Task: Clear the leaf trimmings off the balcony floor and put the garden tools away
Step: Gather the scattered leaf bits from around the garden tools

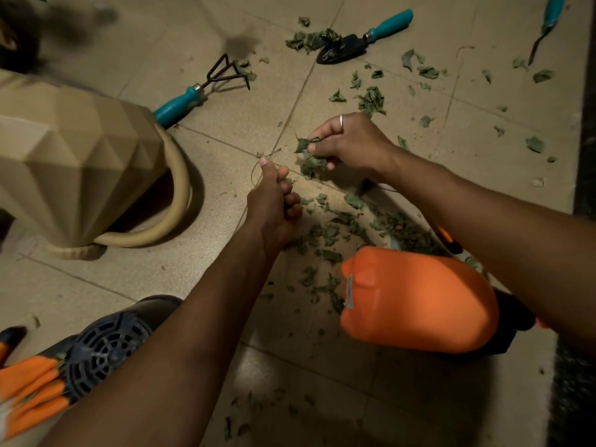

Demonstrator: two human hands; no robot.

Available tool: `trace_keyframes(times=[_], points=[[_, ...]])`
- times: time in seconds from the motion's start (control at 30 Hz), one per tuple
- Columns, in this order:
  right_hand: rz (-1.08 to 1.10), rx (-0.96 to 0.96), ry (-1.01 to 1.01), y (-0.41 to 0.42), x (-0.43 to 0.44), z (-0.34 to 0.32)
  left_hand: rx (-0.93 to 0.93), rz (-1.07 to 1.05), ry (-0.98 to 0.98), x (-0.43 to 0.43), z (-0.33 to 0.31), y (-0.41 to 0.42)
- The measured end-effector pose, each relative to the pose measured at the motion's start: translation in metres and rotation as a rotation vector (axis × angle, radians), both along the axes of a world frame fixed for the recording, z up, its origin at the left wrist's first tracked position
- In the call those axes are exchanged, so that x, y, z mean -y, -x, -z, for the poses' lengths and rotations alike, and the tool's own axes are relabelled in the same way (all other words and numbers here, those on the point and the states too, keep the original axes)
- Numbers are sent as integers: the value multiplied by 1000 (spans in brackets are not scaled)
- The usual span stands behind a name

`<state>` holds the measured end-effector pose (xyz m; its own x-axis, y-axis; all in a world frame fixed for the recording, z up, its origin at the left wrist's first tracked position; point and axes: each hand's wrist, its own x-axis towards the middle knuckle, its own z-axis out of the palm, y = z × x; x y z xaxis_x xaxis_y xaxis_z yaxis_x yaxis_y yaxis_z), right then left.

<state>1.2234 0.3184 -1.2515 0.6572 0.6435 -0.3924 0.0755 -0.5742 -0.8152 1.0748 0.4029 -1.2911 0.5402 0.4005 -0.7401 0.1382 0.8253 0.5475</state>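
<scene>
Head view: the step in hand is gathering by hand; the tools lie untouched. The right hand (350, 146) pinches a clump of leaf trimmings (311, 164) low over the tiles, fingertips closed on it; the left hand (274, 204) is curled in a fist round a thin stem (254, 175), thumb up. Trimmings lie scattered from 12 through 3 o'clock of the hands, thickest at 5 o'clock beside the orange container (419, 301). Hand rake (193, 95) at 11 o'clock; long axis diagonal, tines toward 2 o'clock, handle end near the watering can (80, 156). Trowel (364, 40) at 1 o'clock; blade toward 8, handle toward 2; leaves on the blade. Judgement: next the handfuls need somewhere to go; no bin is visible; the far scatter then wants drawing inward.
</scene>
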Motion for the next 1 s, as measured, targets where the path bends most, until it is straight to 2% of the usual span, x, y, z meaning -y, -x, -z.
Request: trace_keyframes(times=[0.23,0.3,0.4,0.53,0.63,0.73,0.8,0.83,0.93,1.0], points=[[-64,-360,-131,38,1,-5,124,34,118,6,-9,-13],[-104,-277,-155,43,3,1,126,-10,170,6,-11,-15],[-222,-19,-84,45,7,7,95,-37,176,5,-14,-14],[-366,98,-22,44,8,10,71,-10,140,8,-15,-6],[-421,6,-57,43,6,8,77,12,129,5,-10,-1],[-310,-124,-151,44,6,4,53,-5,108,1,-5,-1],[-163,-250,-207,43,8,2,40,9,86,1,-4,-2],[-112,-228,-200,41,7,2,38,13,78,2,-5,-2],[-89,267,1,18,9,11,26,-16,56,3,-4,-3],[-134,442,180,-2,14,15,48,-42,49,1,-2,-2]])
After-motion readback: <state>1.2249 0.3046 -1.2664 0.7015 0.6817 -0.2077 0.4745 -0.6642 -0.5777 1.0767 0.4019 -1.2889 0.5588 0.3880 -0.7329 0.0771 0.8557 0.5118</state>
